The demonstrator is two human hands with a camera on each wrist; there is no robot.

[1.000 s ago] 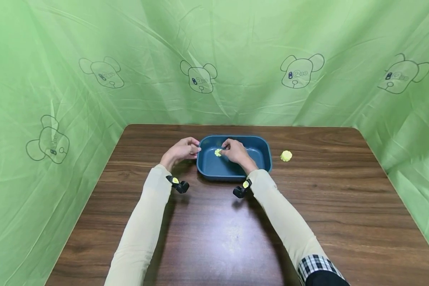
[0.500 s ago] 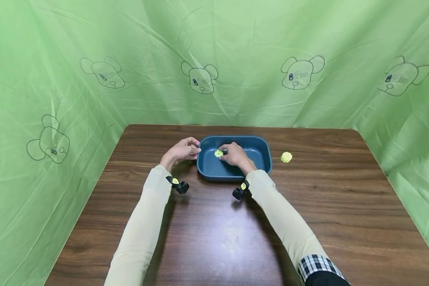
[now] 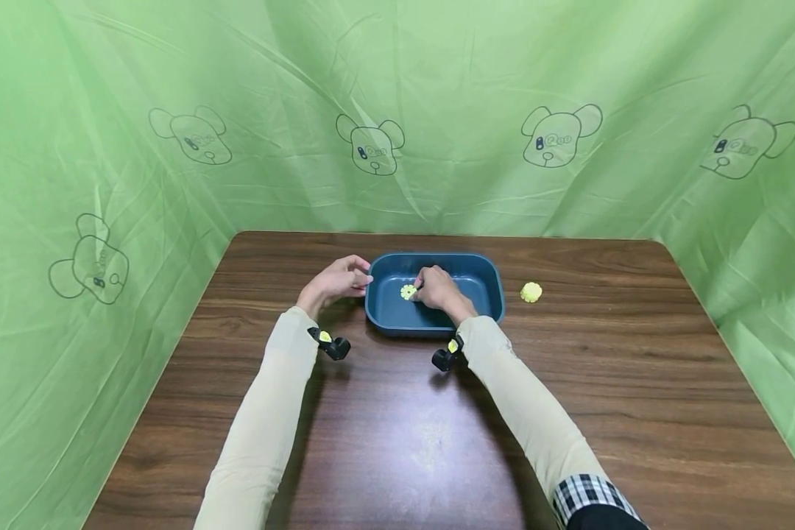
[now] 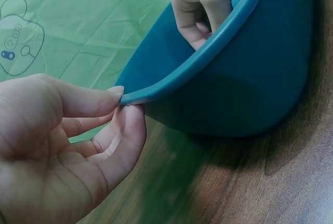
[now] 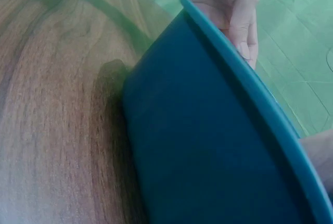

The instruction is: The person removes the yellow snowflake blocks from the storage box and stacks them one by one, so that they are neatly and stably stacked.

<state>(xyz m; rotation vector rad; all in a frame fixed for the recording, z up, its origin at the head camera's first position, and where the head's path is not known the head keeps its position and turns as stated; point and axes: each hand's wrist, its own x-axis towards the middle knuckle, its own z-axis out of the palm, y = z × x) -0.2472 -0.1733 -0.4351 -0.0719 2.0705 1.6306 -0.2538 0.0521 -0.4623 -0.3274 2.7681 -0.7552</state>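
A blue rectangular basin (image 3: 404,327) stands on the table. My left hand (image 3: 336,281) pinches the rim at its left end, and the left wrist view shows thumb and forefinger (image 4: 136,125) on either side of that rim. Inside the basin, my right hand (image 3: 439,288) reaches down with bent fingers. Its fingertips pinch the right edge of a small pale yellow flower-shaped piece (image 3: 407,292) near the basin floor. From the right wrist, the basin wall (image 5: 182,125) hides the piece and most of that hand.
Another yellow scalloped piece (image 3: 531,292) lies on the wooden table (image 3: 609,353), just right of the basin. Behind and at both sides hangs a green curtain (image 3: 450,199) with printed bear heads. Each wrist carries a small black camera (image 3: 334,347).
My right hand has moved slightly toward me inside the basin, and the yellow flower-shaped piece has shifted the same way. The left hand stays at the rim.
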